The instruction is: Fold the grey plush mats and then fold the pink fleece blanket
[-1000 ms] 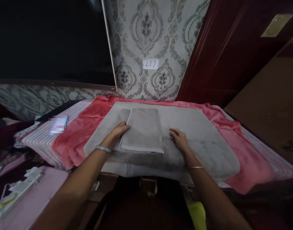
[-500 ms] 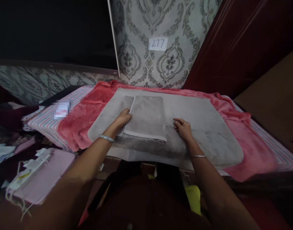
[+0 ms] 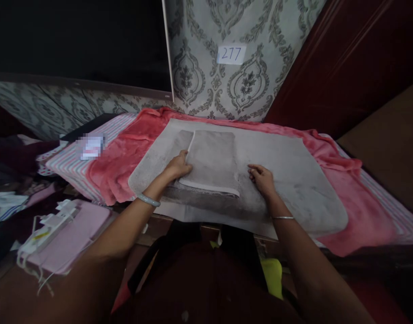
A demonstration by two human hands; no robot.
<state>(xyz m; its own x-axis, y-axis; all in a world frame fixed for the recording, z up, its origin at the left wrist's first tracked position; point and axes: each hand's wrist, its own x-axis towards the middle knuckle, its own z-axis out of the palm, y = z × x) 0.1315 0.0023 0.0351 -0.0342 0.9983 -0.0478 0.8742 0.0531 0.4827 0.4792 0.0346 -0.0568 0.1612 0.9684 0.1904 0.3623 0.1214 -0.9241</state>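
- Left hand (image 3: 178,168) pinches cloth (image 3: 213,157) at its nine o'clock edge
- Right hand (image 3: 262,180), cloth's three o'clock, half-curled; cannot tell if pinching
- Mat (image 3: 277,150) under cloth

I wear the one camera on my head, so it looks forward and down from above my torso (image 3: 206,279), which fills the bottom centre, close to the lens. My left arm (image 3: 115,238) and right arm (image 3: 314,256) run in from the lower corners. My left hand (image 3: 177,166) and right hand (image 3: 262,180) show near mid-frame, farther from the lens. The wide view reaches the patterned wall (image 3: 248,85) at top centre and cuts off the dark screen (image 3: 74,40) at upper left.
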